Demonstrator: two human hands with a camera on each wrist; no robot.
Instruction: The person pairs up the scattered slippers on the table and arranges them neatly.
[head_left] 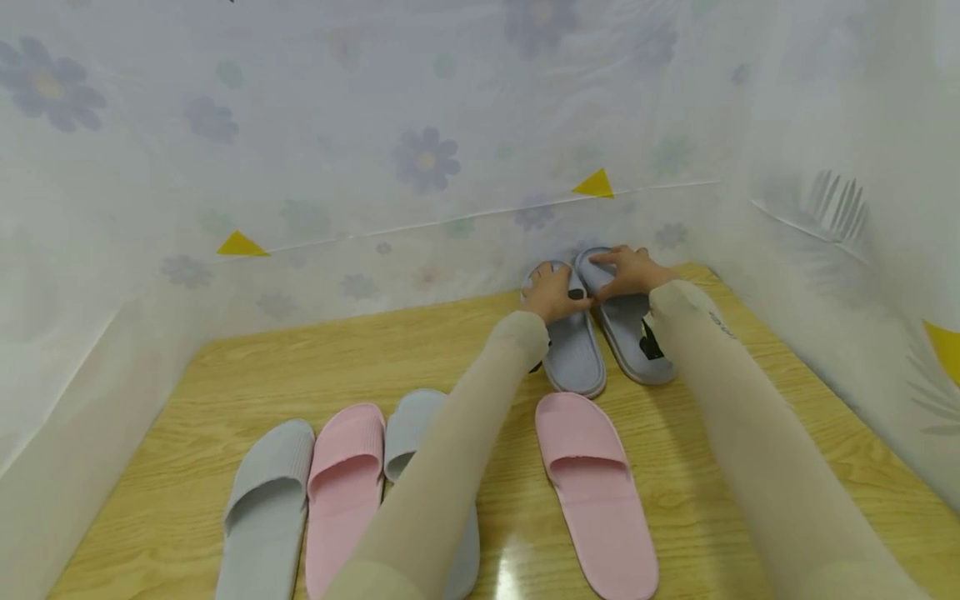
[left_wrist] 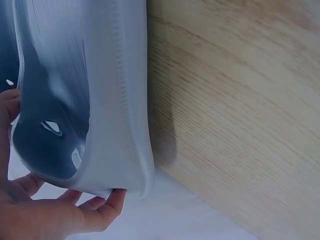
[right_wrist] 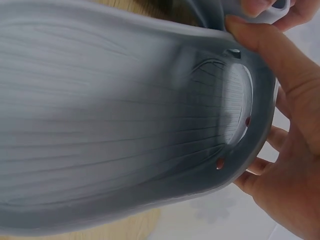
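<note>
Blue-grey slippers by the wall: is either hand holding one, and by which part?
Yes. The left hand grips the left slipper at its toe end; the right hand grips the right slipper likewise.

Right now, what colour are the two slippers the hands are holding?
Blue-grey, both slippers; the head view shows it best.

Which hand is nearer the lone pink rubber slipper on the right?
Left. The left hand grips a grey slipper's toe directly beyond the pink rubber slipper; the right hand sits farther back and right.

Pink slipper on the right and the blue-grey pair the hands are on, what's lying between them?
Nothing: in the head view only bare wooden floor separates the pink slipper from the blue-grey pair.
</note>
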